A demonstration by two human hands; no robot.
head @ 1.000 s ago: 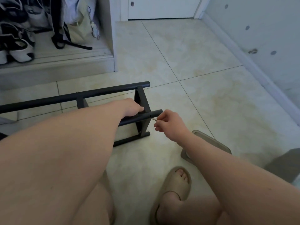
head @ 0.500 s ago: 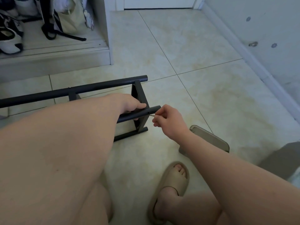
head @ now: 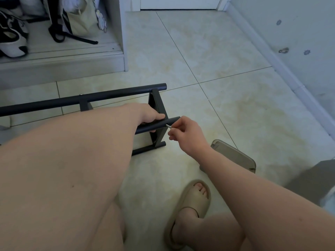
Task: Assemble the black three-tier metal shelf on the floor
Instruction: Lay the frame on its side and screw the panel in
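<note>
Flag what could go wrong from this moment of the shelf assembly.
1. The right hand pinches the small metal key only at its end; it may slip out of the black tube.
2. Only the left hand steadies that tube; if the grip loosens, the frame could twist.
3. A dropped key could hide near the sandal.

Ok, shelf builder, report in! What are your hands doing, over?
Left hand gripping black metal shelf tube. Right hand pinching small silver hex key at tube's end. Beige slipper lying nearby, not blocking.
</note>
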